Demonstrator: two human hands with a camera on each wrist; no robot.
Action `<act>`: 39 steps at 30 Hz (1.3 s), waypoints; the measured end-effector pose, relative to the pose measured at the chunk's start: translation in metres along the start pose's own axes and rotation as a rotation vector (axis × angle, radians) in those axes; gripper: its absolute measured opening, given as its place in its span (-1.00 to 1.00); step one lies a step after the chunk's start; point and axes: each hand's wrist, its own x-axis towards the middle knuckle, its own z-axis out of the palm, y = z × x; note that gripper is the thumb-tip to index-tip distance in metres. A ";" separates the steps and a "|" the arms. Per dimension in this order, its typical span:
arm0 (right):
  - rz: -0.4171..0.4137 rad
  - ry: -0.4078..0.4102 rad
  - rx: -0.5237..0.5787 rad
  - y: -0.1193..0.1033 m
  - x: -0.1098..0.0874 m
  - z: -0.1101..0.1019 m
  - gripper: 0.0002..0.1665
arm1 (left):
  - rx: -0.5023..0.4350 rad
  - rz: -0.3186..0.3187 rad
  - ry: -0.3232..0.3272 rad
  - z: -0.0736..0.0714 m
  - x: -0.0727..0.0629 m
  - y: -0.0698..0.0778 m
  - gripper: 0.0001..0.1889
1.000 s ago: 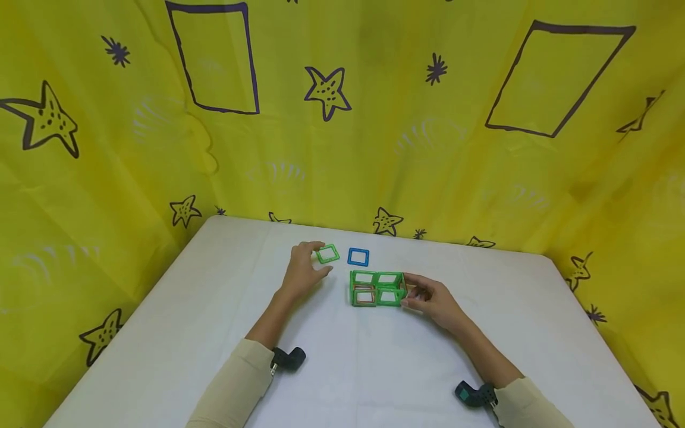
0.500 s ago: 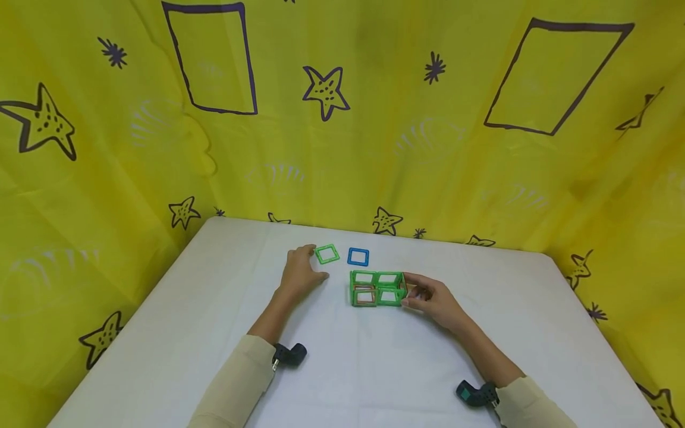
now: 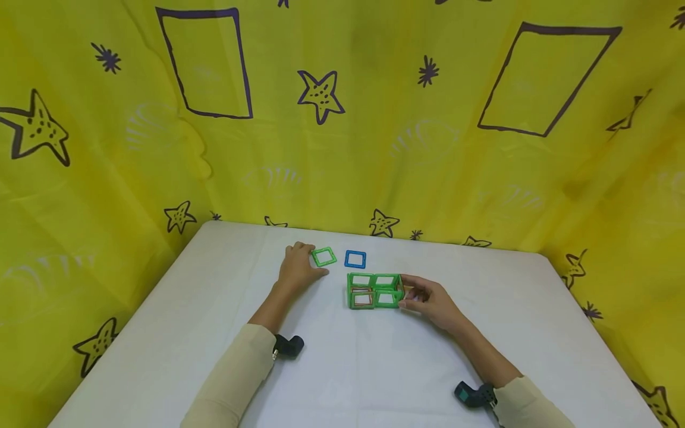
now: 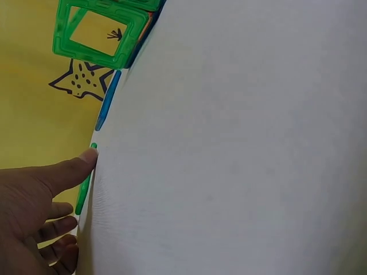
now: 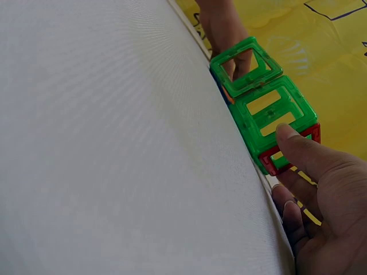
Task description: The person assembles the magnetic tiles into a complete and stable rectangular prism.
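A block built of square magnetic tiles stands on the white table, its frames mostly green with some red ones and a bit of orange and blue low down. My right hand grips its right end; in the right wrist view the thumb presses the green face near the red end tile. My left hand is spread beside a loose green square tile, its index fingertip at the tile's left corner. The thumb is apart from the other fingers. A blue square tile lies flat just right of the green one.
A white cloth covers the table. Yellow curtain with drawn stars and frames hangs behind and at both sides. Black wrist cameras sit on both forearms at the beige sleeves.
The left hand has drawn slightly left from the green tile, its index finger sliding off the tile's top edge to the corner. The right hand and the block keep their place.
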 end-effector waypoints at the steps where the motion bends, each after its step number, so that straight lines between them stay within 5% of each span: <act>1: 0.000 -0.001 -0.002 0.000 0.000 0.000 -0.29 | 0.005 0.001 -0.001 0.000 0.001 0.000 -0.19; 24: 0.012 0.004 -0.025 -0.005 0.003 0.003 -0.29 | -0.028 -0.028 0.076 0.001 0.009 0.000 -0.42; 39: 0.019 0.006 -0.020 -0.004 -0.002 0.001 -0.27 | -0.120 -0.013 0.027 0.000 0.001 0.000 -0.43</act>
